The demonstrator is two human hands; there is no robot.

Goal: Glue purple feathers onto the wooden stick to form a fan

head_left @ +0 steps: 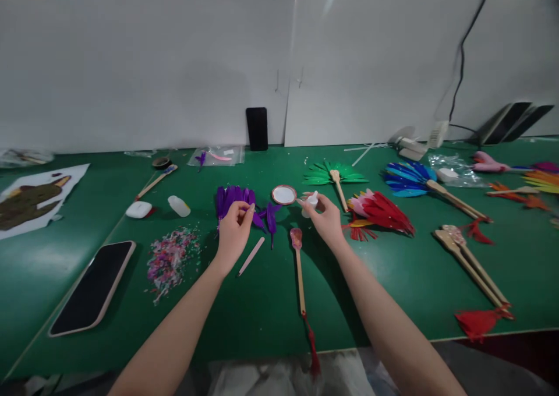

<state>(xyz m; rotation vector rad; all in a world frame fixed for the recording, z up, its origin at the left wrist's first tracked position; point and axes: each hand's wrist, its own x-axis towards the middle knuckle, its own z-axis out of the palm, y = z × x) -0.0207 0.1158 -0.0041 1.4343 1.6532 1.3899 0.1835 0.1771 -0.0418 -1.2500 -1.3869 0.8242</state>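
Observation:
My left hand (236,224) is closed in a pinch at the right side of a bundle of purple feathers (225,201), with a purple feather (259,221) at its fingertips. More loose purple feathers (271,221) lie just to the right. In my right hand (325,218) is a small white squeeze bottle (311,200) with a narrow tip, held above the table. Close to that bottle is a small round white dish (283,195) with a red rim. Between my forearms lies a wooden spoon-shaped stick (299,273) with a pinkish head and a red tassel (312,349).
Tweezers (251,256) lie beside my left wrist. Leftward are coloured flakes (170,259), a phone (94,288) and a white case (138,209). Green (335,174), red (384,212) and blue (410,179) feather fans lie rightward, near more wooden sticks (471,265). A white partition (174,64) stands behind.

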